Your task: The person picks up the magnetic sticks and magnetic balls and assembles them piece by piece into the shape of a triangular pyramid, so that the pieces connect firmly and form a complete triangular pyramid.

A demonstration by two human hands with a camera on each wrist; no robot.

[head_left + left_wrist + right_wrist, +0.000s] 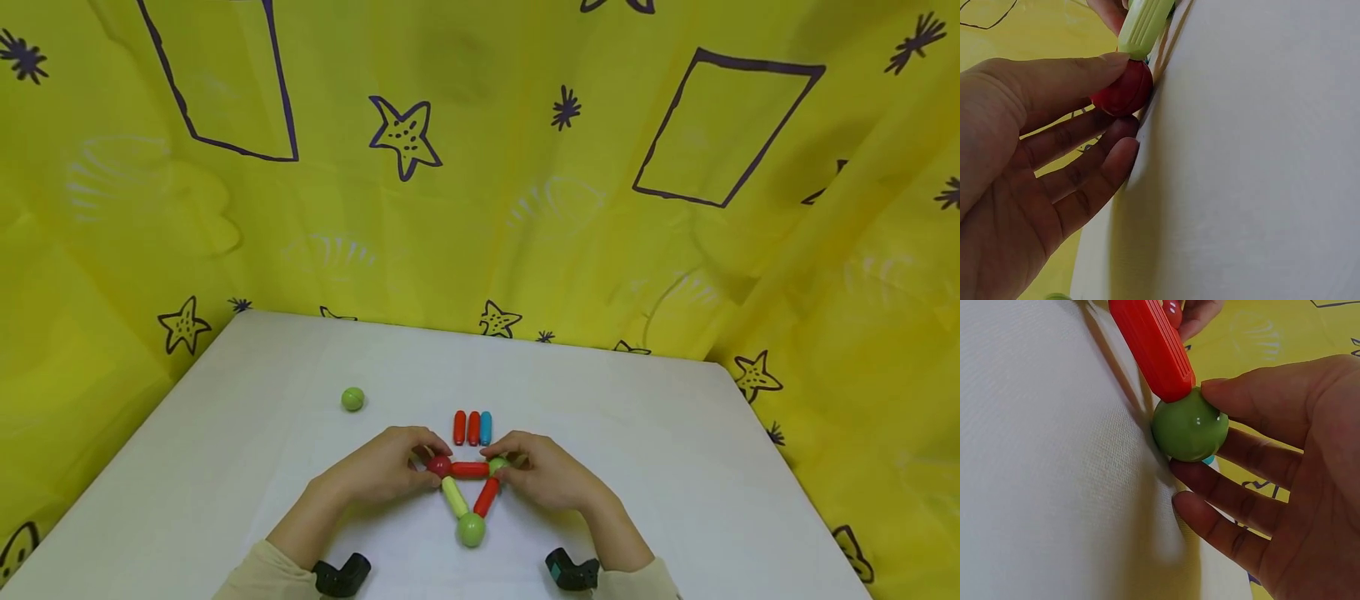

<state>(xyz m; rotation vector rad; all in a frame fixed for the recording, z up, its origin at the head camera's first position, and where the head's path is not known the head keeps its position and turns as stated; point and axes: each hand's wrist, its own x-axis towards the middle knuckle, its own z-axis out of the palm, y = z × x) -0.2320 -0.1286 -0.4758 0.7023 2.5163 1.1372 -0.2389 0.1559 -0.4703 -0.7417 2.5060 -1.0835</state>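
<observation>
A triangle of toy rods and balls lies on the table in the head view. Its corners are a red ball (439, 467), a green ball (498, 467) and a nearer green ball (471, 529). A red rod (470, 471) joins the two far corners; a yellow-green rod (454, 497) and another red rod (487, 497) run to the near one. My left hand (386, 467) pinches the red ball (1124, 90) between thumb and fingers. On the other side, my right hand (551, 471) pinches the far green ball (1190, 425) the same way.
Beyond the triangle, two red rods (460, 427) and a blue rod (486, 428) lie side by side on the white table (645, 433). A loose green ball (352, 399) sits farther left. Yellow patterned cloth (480, 208) hangs behind the table and at its sides.
</observation>
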